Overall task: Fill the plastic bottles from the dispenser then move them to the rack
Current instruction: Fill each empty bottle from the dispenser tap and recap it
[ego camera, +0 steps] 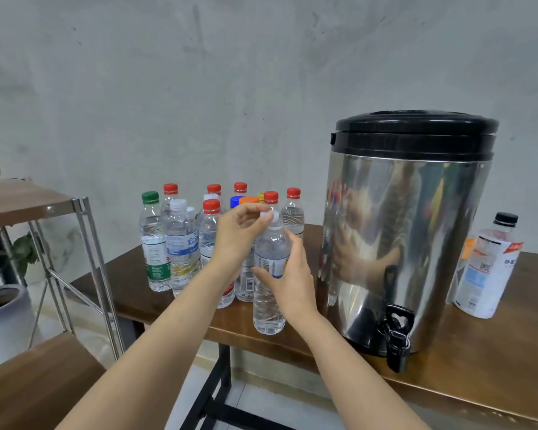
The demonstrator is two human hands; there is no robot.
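Currently the bottle, upright at the table front edge left of the dispenser, is wrapped by the right hand. Its white cap is pinched by fingers of the left hand. The body is best held lightly while the cap is turned, so it isn't crushed.

Leafy plant in a white pot at far left; brown wooden table.
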